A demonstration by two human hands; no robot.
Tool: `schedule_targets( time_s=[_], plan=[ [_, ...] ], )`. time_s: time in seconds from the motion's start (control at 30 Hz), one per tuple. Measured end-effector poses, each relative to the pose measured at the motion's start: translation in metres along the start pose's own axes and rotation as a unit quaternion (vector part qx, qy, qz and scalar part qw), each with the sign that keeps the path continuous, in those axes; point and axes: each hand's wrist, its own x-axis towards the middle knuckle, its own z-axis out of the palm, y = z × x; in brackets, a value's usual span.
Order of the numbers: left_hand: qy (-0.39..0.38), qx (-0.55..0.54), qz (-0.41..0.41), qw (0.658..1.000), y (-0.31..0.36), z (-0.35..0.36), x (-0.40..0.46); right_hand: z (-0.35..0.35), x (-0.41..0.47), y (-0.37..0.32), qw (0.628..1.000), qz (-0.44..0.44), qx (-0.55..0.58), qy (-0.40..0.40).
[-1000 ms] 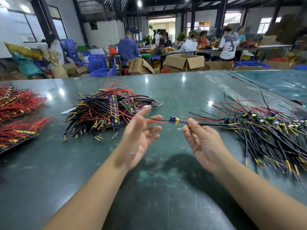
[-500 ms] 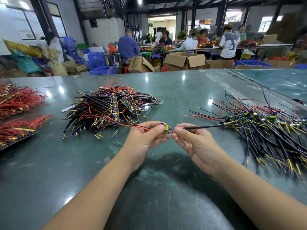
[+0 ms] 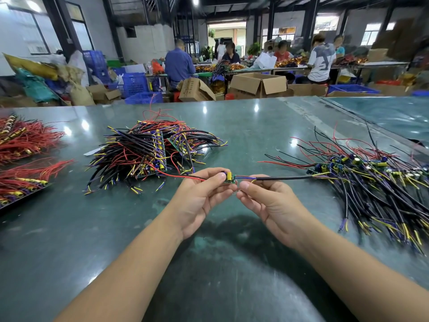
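Green and small, the circuit board [image 3: 228, 178] is pinched above the surface [image 3: 69, 228] by the fingertips of the left hand [image 3: 199, 196], its leads [image 3: 243, 177] are nipped by the right hand [image 3: 271, 203], and the solder joints could be torn if the black cable [image 3: 283, 178], trailing towards the far wire pile [image 3: 371, 182], is snagged there.

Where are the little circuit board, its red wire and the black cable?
circuit board [image 3: 229, 178], head view, on its yellow component.
red wire [image 3: 181, 176], head view, mid-length.
black cable [image 3: 283, 178], head view, mid-sleeve.

Bright overhead lamps glare on the table [image 3: 232, 126]; edges warped, blurred
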Motion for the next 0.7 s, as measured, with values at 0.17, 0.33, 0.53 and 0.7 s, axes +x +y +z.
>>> schedule_targets(
  time_s=[0.17,0.33,0.53,0.7],
  plan=[
    [0.007,-0.004,-0.007,1.000,0.0015,0.0003,0.0003,0.0007,-0.0003,0.0000,1.000,0.007,0.015,-0.004],
    [0.009,0.000,-0.008,1.000,0.0020,0.0010,0.0004,-0.0008,-0.0004,-0.0024,1.000,0.029,-0.001,0.005],
    [-0.002,0.001,-0.011,1.000,0.0022,0.0016,-0.0002,0.0008,0.0008,-0.0011,0.999,0.003,0.048,0.007],
    [-0.020,0.029,-0.011,0.999,-0.0005,0.0000,-0.0007,0.0008,0.0032,0.0003,0.997,-0.025,0.067,0.019]
  ],
)
